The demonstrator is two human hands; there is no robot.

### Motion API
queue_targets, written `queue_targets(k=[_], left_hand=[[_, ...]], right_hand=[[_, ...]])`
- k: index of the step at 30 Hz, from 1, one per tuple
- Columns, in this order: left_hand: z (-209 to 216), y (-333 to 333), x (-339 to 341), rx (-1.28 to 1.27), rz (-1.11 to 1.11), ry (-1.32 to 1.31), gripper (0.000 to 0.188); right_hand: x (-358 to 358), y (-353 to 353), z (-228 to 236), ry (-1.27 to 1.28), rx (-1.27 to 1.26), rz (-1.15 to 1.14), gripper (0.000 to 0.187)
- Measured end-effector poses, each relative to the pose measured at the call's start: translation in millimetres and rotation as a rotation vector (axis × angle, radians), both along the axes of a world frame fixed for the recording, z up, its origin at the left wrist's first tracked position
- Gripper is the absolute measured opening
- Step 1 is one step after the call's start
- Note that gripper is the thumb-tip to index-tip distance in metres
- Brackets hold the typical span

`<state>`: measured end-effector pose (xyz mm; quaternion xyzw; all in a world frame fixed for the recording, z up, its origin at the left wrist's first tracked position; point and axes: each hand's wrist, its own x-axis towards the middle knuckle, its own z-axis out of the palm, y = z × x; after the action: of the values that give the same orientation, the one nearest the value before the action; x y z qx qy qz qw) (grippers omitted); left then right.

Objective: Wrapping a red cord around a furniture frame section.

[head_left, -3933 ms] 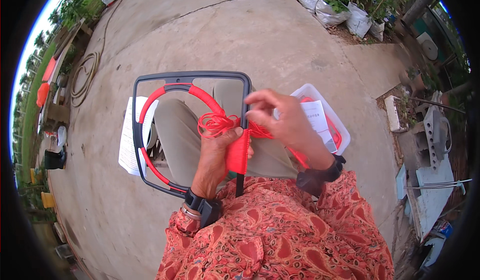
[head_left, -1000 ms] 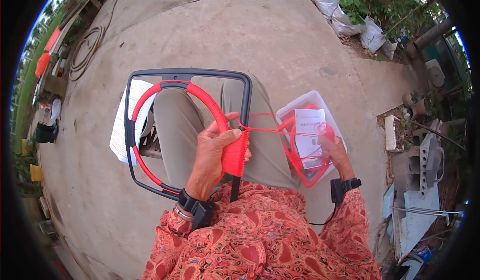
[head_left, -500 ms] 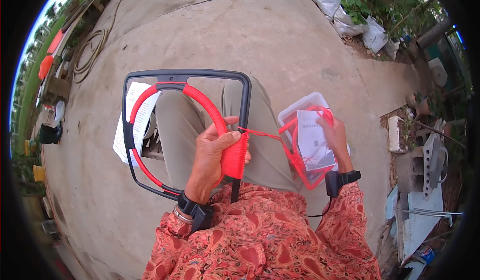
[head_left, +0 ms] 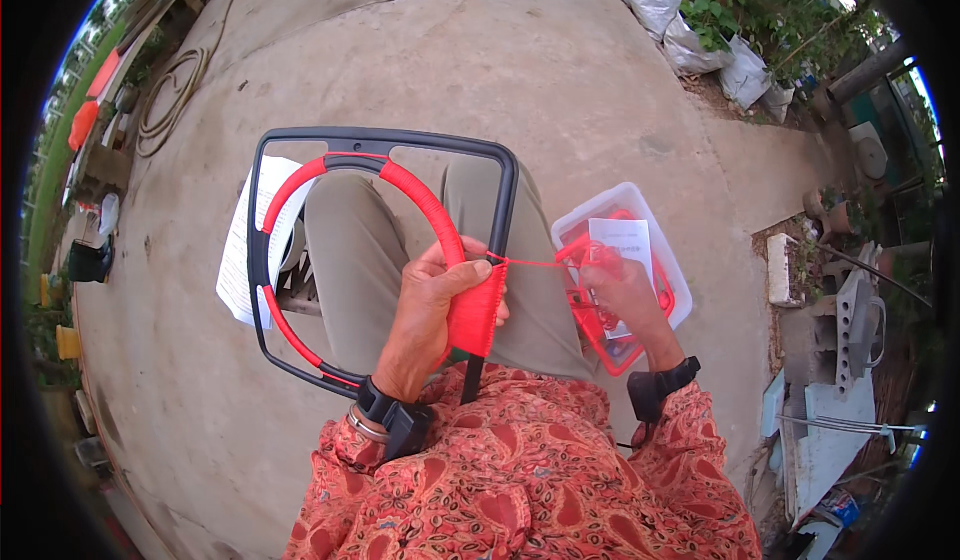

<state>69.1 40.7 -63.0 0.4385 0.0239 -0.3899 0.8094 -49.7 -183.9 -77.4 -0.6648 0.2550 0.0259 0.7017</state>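
Observation:
A black rounded-square frame (head_left: pixel 450 140) with an inner ring (head_left: pixel 425 200) rests over my lap, tilted slightly. Red cord is wound tightly around much of the ring, with black stretches showing between. My left hand (head_left: pixel 425 295) is closed around the wrapped ring at its right side, thumb on top, where it meets the frame's side bar. From that spot a red cord (head_left: pixel 530 261) runs taut to my right hand (head_left: pixel 622 290), whose fingers are pinched and somewhat blurred. Below the right hand, a translucent tub (head_left: pixel 682 305) holds a red frame-like piece (head_left: pixel 622 364) and a white printed card (head_left: pixel 620 231).
A printed white sheet (head_left: pixel 243 265) lies left of my knees beside a dark object partly hidden by my leg. A coiled hose (head_left: pixel 150 135) lies at the far left. White sacks (head_left: pixel 742 75) line the far right; blocks (head_left: pixel 783 270) and boards stand at the right.
My right hand has moved left and lower, drawing the loose cord straight. The black frame and left hand have shifted slightly right.

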Motion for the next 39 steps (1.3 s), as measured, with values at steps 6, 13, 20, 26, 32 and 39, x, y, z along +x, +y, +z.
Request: queue_targets(k=[6,13,20,26,32,39], left_hand=[[-2.8,-4.4,1.6,-0.062,-0.083,0.031,0.02],[-15.8,-2.2,4.5,-0.159,-0.089,0.092,0.025],[-14.4,-3.8,5.9,-0.17,-0.128,0.111,0.023],[-14.0,-4.1,6.2,-0.124,-0.14,0.113,0.016],[-12.3,-7.2,4.7,-0.074,-0.14,0.096,0.012],[-15.9,-8.6,2.9,-0.036,-0.144,0.1,0.013]], right_hand=[[-16.2,-59.0,-65.9,0.096,-0.391,-0.123,0.028],[16.1,-4.1,-6.1,-0.029,-0.317,-0.251,0.029],[23.6,36.5,12.5,-0.089,-0.159,0.04,0.034],[17.2,41.5,21.3,-0.081,-0.336,0.165,0.037],[10.1,38.4,8.9,-0.054,-0.035,0.015,0.021],[7.8,36.5,-4.9,-0.117,0.103,-0.076,0.028]])
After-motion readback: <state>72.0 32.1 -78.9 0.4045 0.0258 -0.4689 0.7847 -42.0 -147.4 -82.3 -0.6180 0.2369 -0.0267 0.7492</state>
